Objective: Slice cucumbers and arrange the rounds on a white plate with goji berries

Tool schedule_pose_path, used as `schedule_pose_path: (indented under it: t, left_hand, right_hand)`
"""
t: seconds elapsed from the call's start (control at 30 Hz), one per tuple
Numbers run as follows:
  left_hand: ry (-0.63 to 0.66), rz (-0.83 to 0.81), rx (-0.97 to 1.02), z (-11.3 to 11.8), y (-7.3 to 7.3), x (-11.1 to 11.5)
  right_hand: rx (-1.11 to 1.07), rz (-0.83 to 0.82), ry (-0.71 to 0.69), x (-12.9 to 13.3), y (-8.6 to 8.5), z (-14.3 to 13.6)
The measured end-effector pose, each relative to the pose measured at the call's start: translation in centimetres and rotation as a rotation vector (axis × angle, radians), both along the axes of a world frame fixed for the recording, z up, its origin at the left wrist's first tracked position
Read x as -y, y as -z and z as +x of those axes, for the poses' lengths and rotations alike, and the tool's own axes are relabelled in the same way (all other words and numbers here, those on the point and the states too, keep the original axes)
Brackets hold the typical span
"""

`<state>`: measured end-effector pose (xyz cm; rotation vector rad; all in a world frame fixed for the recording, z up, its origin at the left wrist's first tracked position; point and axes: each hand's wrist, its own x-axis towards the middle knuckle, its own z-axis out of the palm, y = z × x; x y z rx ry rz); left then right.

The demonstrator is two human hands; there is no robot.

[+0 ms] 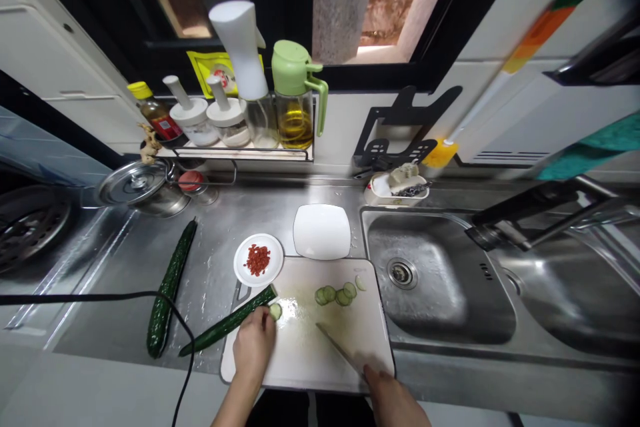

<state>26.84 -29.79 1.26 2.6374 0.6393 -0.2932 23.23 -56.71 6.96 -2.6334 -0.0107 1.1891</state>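
Observation:
My left hand (254, 341) is closed over the left part of the white cutting board (300, 363), its fingertips on a short cucumber piece (275, 311) with a pale cut face. Just behind that hand lies a long cut cucumber (225, 325), partly on the board and partly on the counter. My right hand (393, 397) grips a knife (341, 349) at the board's lower right, its blade pointing up and left. Several thin cucumber slices (344, 295) rest near the board's upper right, apart from the blade.
A whole cucumber (170, 293) lies on the steel counter at left. Behind the board sit a white plate (321, 232) and a small dish (243, 275) of red berries. The sink (440, 280) is at right; a black cable (189, 340) hangs across the left.

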Motion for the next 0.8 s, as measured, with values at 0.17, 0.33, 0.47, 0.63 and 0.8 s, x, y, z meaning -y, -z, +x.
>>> schedule_pose_path:
  t: [0.17, 0.33, 0.47, 0.63, 0.8]
  left_hand:
    - [0.056, -0.016, 0.106, 0.0, 0.5, 0.1]
    - [0.214, -0.25, 0.249, 2.3, 0.6, 2.6]
    - [0.315, -0.332, 0.18, 5.2, 0.5, 6.2]
    - [0.363, -0.274, 0.0, 7.2, 0.3, 9.4]
    - [0.358, -0.242, -0.038, 7.2, 0.4, 9.9]
  right_hand:
    - [0.004, 0.014, 0.008, -0.3, -0.3, 0.0]
    - [0.018, -0.008, 0.014, -0.5, -0.6, 0.0]
    - [-0.002, 0.002, 0.021, -0.5, -0.8, 0.0]
    - [-0.002, 0.007, 0.038, -0.7, -0.6, -0.1]
    - [-0.004, 0.014, 0.043, -0.5, 0.2, -0.6]
